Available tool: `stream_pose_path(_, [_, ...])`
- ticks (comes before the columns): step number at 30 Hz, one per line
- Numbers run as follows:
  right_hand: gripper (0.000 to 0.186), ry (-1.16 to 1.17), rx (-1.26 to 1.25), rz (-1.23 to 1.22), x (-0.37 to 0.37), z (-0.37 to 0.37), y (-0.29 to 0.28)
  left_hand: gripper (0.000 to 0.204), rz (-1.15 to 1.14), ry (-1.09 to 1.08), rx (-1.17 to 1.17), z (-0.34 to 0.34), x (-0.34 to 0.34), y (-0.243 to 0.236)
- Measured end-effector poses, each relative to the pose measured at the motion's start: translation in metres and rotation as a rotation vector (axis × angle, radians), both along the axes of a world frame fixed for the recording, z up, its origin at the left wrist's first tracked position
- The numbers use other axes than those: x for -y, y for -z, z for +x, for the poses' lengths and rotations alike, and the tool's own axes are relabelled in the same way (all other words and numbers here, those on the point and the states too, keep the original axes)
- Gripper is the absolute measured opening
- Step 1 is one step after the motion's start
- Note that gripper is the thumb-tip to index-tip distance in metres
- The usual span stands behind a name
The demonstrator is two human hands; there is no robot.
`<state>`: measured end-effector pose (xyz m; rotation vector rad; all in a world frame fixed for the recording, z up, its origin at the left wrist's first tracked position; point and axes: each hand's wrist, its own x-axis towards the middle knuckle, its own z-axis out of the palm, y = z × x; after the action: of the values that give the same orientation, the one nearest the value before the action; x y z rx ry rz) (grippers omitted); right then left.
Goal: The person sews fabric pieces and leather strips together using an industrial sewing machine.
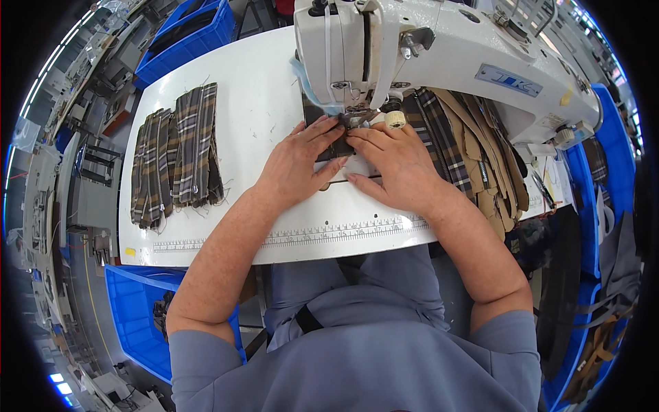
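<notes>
A white sewing machine (347, 55) stands over the white table. Dark fabric (312, 113) lies under its needle area, mostly covered by my fingers. My left hand (300, 163) rests on the fabric's left side, fingers stretched forward and thumb apart. From the other side my right hand (399, 166) lies flat, its fingertips on the fabric close to the presser foot. The thumbs point toward each other across a small gap. What is under the fingertips is partly hidden.
Plaid pieces with zippers (194, 147) lie on the table's left. Right of my hand is a stack of plaid and tan pieces (473, 147). A ruler scale (302, 235) runs along the front edge. Blue bins (134, 316) stand around the table; small scissors (546, 189) lie right.
</notes>
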<state>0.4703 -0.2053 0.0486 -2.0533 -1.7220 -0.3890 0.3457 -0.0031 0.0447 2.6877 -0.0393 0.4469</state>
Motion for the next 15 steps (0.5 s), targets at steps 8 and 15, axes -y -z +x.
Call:
stream_pose_path(8, [0.050, 0.007, -0.023, -0.005, 0.000, -0.002, -0.001, 0.038, 0.048, -0.006, 0.052, 0.017, -0.010, 0.004])
stream_pose_path(15, [0.046, -0.006, -0.022, -0.002, -0.001, 0.000, 0.000, 0.035, 0.184, -0.106, 0.114, 0.021, -0.011, 0.012])
